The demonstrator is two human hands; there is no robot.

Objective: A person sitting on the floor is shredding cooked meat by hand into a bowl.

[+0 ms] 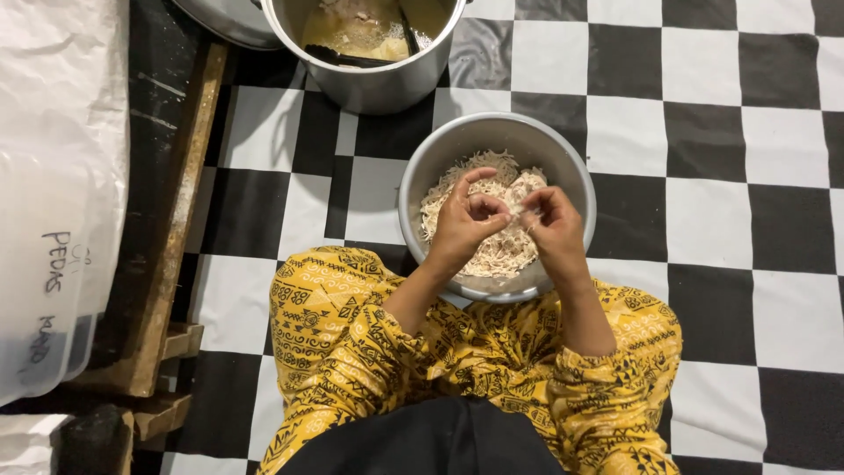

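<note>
Pale shredded chicken [492, 251] fills the round metal bowl [422, 176] that sits on the black-and-white checkered floor [703, 202], just in front of the person's knees; over it the left hand [462, 227] and right hand [554, 224] meet, fingertips pinched together on one small strand of meat [520, 212] between them; the meat looks soft, light, fibrous and probably a bit slippery, best pinched at its ends; beyond the bowl stands a steel pot [369, 84] of yellowish broth; clear plastic tubs [44, 290] sit at the left.
</note>
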